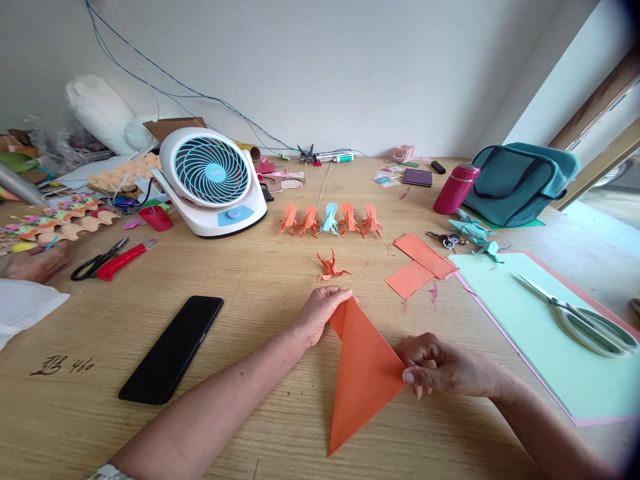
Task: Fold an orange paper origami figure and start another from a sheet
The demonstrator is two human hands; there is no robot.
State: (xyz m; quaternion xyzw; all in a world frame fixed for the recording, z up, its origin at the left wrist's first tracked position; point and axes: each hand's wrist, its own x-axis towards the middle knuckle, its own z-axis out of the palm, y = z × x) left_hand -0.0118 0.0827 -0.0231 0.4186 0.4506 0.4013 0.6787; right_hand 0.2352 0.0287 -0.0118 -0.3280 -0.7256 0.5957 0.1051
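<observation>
Both hands hold a folded sheet of orange paper (370, 373) over the wooden table (270, 413). My left hand (323, 310) pinches its upper corner, thumb on top. On the right edge, my right hand (435, 367) grips the paper between thumb and fingers. The sheet has a long pointed shape, its lower tip toward me, with a folded strip showing at the upper left. Just beyond my left hand lies an orange folded-paper figure (332, 267). Farther back stands a row of several folded-paper figures (330, 220), mostly orange with one light blue.
Orange paper strips (417, 267) lie ahead at the right. White-handled scissors (590, 323) rest on pale green sheets (525, 347). Left are a black phone (173, 350), a red cutter (123, 260), a fan (210, 180) and another person's hand (43, 260). A pink bottle (456, 190) and teal bag (520, 183) stand right.
</observation>
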